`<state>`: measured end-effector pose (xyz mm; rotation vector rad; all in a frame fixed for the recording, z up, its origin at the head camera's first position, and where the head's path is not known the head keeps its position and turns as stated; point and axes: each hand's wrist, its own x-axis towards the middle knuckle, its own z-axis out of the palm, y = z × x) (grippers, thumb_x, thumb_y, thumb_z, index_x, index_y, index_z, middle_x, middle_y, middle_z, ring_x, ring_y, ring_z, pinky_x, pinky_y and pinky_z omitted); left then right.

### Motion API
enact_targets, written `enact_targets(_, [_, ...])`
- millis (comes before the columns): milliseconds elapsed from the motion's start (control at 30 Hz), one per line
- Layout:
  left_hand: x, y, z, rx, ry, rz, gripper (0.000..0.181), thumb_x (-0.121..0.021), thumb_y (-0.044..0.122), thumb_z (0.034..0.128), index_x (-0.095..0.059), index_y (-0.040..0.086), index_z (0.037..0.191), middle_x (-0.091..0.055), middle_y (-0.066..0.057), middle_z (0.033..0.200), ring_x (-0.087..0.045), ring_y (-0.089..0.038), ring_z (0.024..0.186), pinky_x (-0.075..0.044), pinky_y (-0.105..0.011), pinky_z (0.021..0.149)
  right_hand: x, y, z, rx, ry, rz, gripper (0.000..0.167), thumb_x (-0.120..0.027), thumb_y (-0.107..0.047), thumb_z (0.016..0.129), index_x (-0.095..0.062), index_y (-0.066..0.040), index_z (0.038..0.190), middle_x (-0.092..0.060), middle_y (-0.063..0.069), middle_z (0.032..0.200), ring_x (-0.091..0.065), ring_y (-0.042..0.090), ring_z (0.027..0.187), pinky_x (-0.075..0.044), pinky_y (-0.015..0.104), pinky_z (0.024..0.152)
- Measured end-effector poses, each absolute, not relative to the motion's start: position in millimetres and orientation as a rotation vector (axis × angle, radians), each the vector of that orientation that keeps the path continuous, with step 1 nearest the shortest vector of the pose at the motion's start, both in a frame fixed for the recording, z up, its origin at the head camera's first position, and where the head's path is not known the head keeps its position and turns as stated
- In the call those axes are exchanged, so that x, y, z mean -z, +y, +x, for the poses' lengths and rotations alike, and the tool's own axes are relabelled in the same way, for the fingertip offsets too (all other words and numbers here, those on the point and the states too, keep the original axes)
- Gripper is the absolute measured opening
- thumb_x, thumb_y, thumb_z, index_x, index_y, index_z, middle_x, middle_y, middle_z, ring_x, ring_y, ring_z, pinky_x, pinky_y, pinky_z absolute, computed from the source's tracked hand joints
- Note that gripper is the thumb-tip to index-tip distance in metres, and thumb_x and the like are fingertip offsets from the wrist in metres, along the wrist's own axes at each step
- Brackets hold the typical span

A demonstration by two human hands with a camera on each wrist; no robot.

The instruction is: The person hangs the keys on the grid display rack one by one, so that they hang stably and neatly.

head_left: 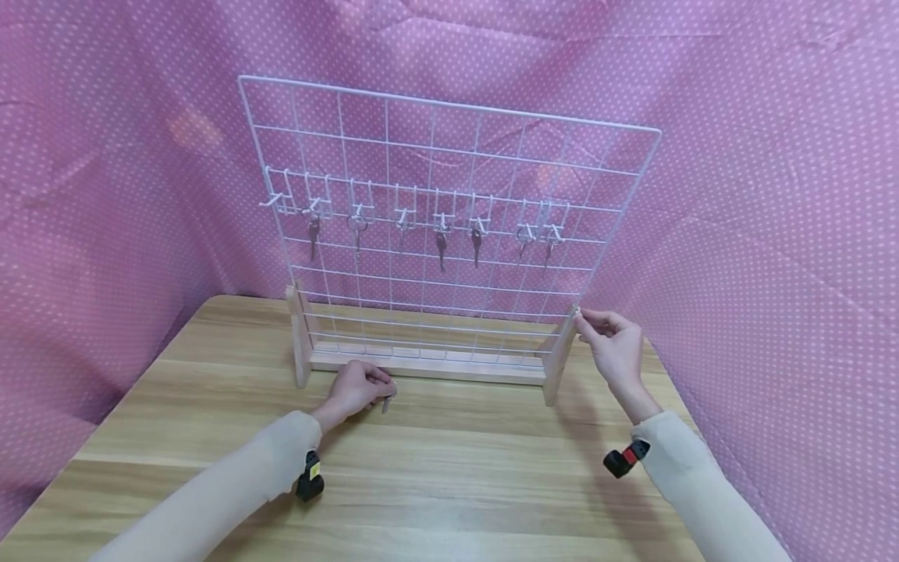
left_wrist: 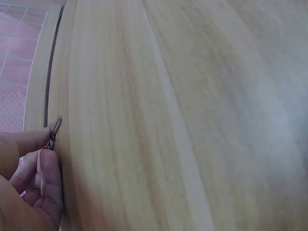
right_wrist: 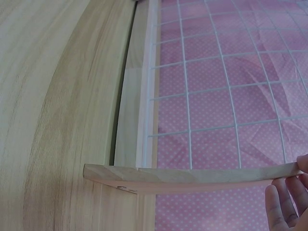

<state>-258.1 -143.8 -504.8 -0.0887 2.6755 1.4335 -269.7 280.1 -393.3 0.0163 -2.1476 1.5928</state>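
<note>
My left hand (head_left: pixel 357 388) pinches a small metal key (head_left: pixel 386 404) by its ring end, low over the table just in front of the rack's wooden base. In the left wrist view, thumb and finger close on the metal key ring (left_wrist: pixel 56 126); the key's blade is hard to make out there. My right hand (head_left: pixel 613 343) grips the top of the rack's right wooden upright (head_left: pixel 559 355). From the right wrist, the fingers (right_wrist: pixel 287 202) show under that upright's end, with the thumb partly cut off by the frame edge. A white wire grid (head_left: pixel 449 146) stands between the two uprights.
Several keys (head_left: pixel 441 250) hang from white hooks in a row across the grid. The leftmost hook (head_left: pixel 278 201) shows no key. The wooden table (head_left: pixel 449 476) extends in front of the rack. Pink dotted cloth (head_left: pixel 772 195) surrounds the back and sides.
</note>
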Motion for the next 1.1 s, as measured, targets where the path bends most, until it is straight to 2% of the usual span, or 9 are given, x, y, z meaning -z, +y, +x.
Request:
enact_targets(267, [504.1,-144.6,-257.9,-1.422,2.686,-0.077,0.012,-0.086,0.013,0.0866,-0.079,0.004,0.092,-0.079,-0.007,0.086,-0.063,-0.010,0.062,-0.055,-0.023,0.053,393.4,280.6,-270.2,-1.593,-2.143,0.012,0.026,-0.080,-0.010,0.094,-0.075,0.009,0.111,-0.072,-0.027,0.087,-0.071,-0.004,0.072,-0.065,0.019,0.071])
enact_targets(467, [504.6,-143.1,-255.8,-1.419,2.702,-0.067,0.009,-0.084,0.012,0.0888,-0.080,0.004,0.089,-0.079,-0.009,0.090,-0.063,-0.011,0.063,-0.055,-0.023,0.054,393.1,280.6,-269.7,-1.595,-2.138,0.018,0.026,-0.080,-0.009,0.094,-0.075,0.009,0.111,-0.073,-0.025,0.087,-0.071,-0.004,0.072,-0.065,0.018,0.070])
enact_targets(833, [494.9,-146.5,-250.5,-1.615,2.561,-0.112,0.014,-0.081,0.013,0.0910,-0.079,0.001,0.097,-0.079,-0.011,0.089,-0.068,-0.014,0.069,-0.062,-0.027,0.060,391.2,279.0,-270.6,-1.610,-2.135,0.009,0.027,-0.081,-0.010,0.093,-0.075,0.009,0.111,-0.073,-0.025,0.086,-0.072,-0.003,0.072,-0.065,0.019,0.071])
enact_targets(1100, [470.1,-157.8,-241.8,-1.707,2.523,-0.064,0.020,-0.080,0.020,0.0946,-0.079,0.002,0.104,-0.080,-0.012,0.104,-0.072,-0.020,0.078,-0.066,-0.033,0.070,392.7,278.8,-270.3,-1.622,-2.121,0.015,0.025,-0.081,-0.007,0.093,-0.075,0.010,0.111,-0.078,-0.016,0.091,-0.072,-0.003,0.073,-0.063,0.014,0.067])
